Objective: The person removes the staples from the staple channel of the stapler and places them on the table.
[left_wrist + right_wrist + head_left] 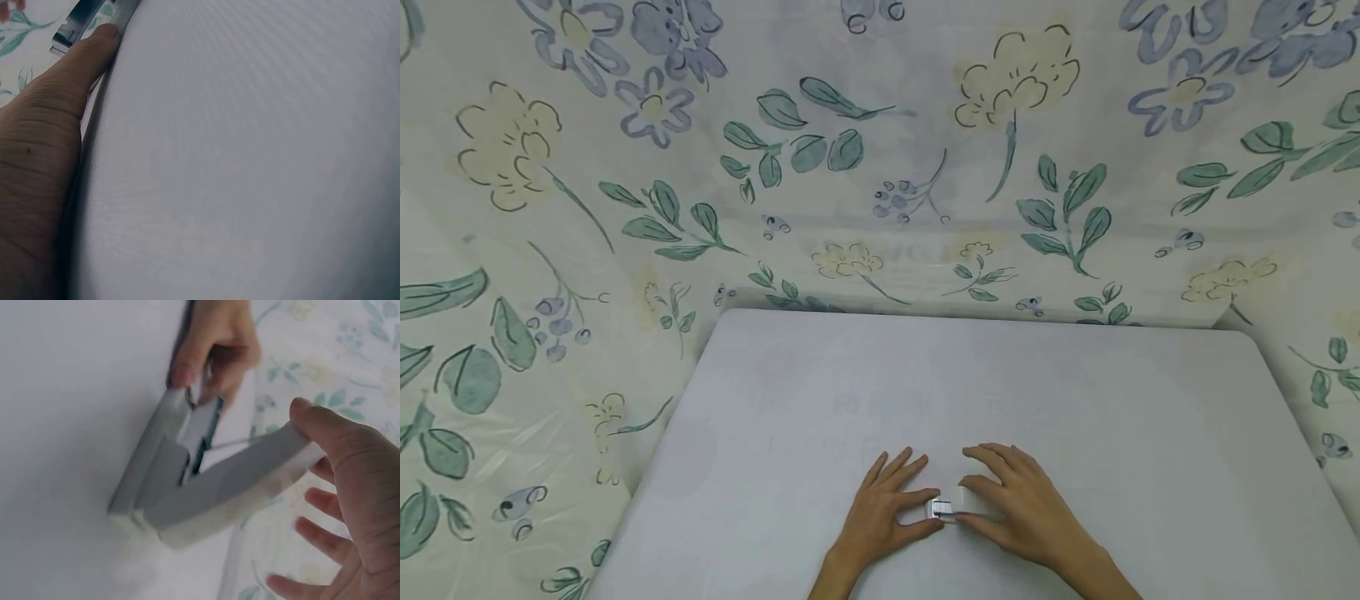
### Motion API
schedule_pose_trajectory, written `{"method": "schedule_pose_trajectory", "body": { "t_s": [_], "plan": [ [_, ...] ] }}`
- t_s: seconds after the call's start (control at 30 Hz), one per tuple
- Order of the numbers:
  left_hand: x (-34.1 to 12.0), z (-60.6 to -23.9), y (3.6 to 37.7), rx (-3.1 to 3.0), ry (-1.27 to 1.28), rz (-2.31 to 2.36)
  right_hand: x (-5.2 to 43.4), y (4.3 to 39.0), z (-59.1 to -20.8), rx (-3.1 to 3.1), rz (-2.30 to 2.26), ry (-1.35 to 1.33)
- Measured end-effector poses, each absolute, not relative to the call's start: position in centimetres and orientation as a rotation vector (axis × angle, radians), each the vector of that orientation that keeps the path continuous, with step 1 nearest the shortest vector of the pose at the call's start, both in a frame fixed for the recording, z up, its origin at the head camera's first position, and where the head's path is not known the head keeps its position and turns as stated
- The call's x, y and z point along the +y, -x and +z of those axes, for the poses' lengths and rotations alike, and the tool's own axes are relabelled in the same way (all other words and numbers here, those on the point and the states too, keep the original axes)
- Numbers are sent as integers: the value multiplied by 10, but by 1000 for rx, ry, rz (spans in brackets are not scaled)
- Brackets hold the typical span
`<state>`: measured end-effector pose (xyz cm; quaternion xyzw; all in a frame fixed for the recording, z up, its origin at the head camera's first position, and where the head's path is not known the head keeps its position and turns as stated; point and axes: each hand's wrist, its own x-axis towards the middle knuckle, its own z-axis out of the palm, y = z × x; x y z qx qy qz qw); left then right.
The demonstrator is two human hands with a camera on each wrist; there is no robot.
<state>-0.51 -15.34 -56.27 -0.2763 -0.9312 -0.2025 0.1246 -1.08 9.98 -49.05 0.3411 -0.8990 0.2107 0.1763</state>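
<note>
I see both hands meeting at the near edge of the white surface [1075, 392], a little left of its middle, with a small white stapler [958, 504] between them. The stapler is a light grey-white plastic body with a metal part showing at its left end; from the right wrist view it stands hinged open in a V, the top arm [250, 472] lifted away from the base [150, 465] and the metal staple channel [203, 434] exposed between them. My right hand [1026, 508] lies over the right part of the stapler, its thumb pressed on the end of the lifted top arm while the other fingers spread loosely beyond it, so it holds the top arm rather than closing around it. My left hand [883, 512] rests flat on the surface just left of the stapler, fingers fanned toward the far side, with the thumb [94, 47] straight and touching the metal front end; in the right wrist view its fingertips [184, 375] sit at that same end of the base. Behind and to both sides of the surface hangs a floral cloth [625, 208] with blue, yellow and green print.
</note>
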Motion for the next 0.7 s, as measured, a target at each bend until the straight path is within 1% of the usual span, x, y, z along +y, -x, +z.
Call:
{"method": "schedule_pose_trajectory", "body": {
  "t_s": [0.27,0.57,0.7],
  "plan": [
    [-153,-561,4,-2726,781,-604,128,4,-486,-2562,762,-900],
    [-151,-562,4,-2710,795,-604,172,-5,-480,-2629,658,-760],
    [-152,-562,5,-2704,800,-596,200,-11,-488,-2691,551,-658]
  ]
}}
